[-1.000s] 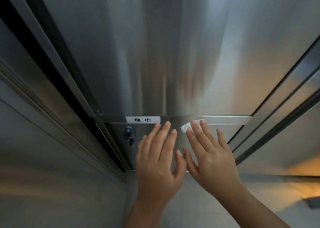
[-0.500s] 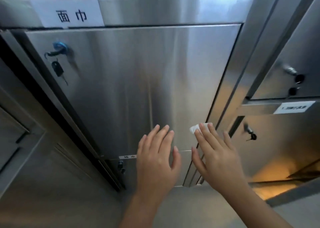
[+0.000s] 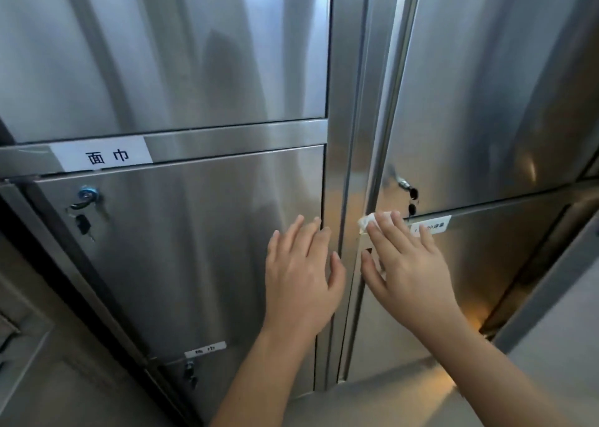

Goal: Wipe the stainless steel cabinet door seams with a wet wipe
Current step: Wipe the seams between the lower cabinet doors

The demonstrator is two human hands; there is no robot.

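One wet wipe lies pinned beneath the right hand.

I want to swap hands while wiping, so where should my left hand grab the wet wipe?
Pinch the bunched corner of the wet wipe that sticks out beyond the right hand, probably coming from the upper left. The rest is pinned flat under its straight fingers.

- A white label on the crossbar above the left door reads "面巾" in black.
- A smaller label at that door's bottom edge is blurred; its second character looks like "巾".
- A third label, partly behind the right hand, is too blurred to read.
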